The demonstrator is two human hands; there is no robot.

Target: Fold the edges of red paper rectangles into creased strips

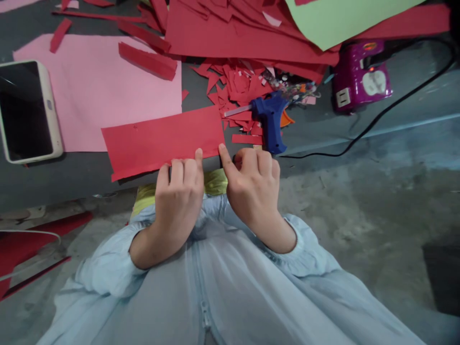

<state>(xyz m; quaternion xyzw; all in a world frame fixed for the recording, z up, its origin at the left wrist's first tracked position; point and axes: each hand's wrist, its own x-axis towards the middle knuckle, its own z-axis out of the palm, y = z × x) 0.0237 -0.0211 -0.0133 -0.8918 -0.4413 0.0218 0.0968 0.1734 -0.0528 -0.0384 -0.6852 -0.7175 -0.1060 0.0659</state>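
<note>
Edge-folding seems underway: left hand (pixel 179 191), fingers curled, and right hand (pixel 253 184), index extended, touch the red paper strip (pixel 165 139) centre-left of frame, grips unclear; next move likely needs even pressure.

Phone (pixel 25 110): clipped at left
Green paper (pixel 328 19): cut off at top
Left hand (pixel 179 196): thumb hidden
Right hand (pixel 253 189): curled fingertips hidden
Dark object (pixel 443 273), lower right: blurred, cut off
</note>
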